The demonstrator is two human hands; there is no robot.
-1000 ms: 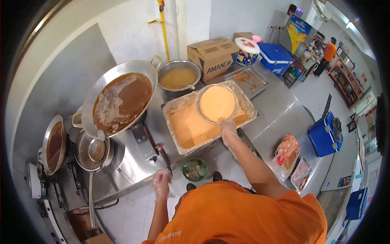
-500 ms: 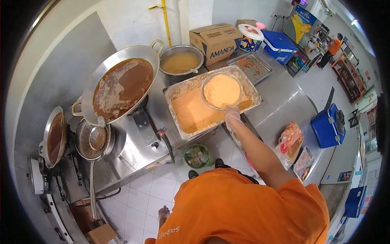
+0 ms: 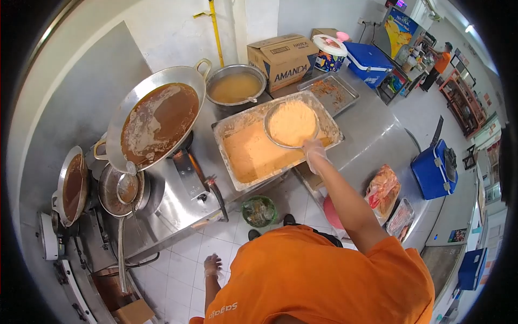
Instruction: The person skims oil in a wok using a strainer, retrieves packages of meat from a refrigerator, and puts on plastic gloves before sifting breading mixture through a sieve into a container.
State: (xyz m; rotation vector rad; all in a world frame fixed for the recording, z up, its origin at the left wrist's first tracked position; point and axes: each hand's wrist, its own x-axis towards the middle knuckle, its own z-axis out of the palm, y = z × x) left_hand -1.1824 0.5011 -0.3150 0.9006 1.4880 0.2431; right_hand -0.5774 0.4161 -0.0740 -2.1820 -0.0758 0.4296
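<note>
My right hand (image 3: 314, 153), in a clear plastic glove, grips the near rim of a round metal sieve (image 3: 265, 120) filled with pale orange flour (image 3: 293, 124). The sieve is over the right half of a rectangular metal tray (image 3: 229, 174). More of the same orange flour lies in that tray. Low beside my body, my left hand (image 3: 212, 265), also gloved, hangs over the tiled floor with its fingers apart and nothing in them.
A big wok (image 3: 202, 89) of brown oil stands left, near a pot (image 3: 236, 67) of cloudy liquid. A long-handled strainer (image 3: 122, 243) rests over another pan. Bagged meat (image 3: 382, 189) sits right, a green basket (image 3: 259, 211) below. A person (image 3: 443, 62) stands far off.
My left hand has risen from near the floor edge of the view and shows more fully. The right hand still holds the sieve over the tray; the view has shifted slightly.
</note>
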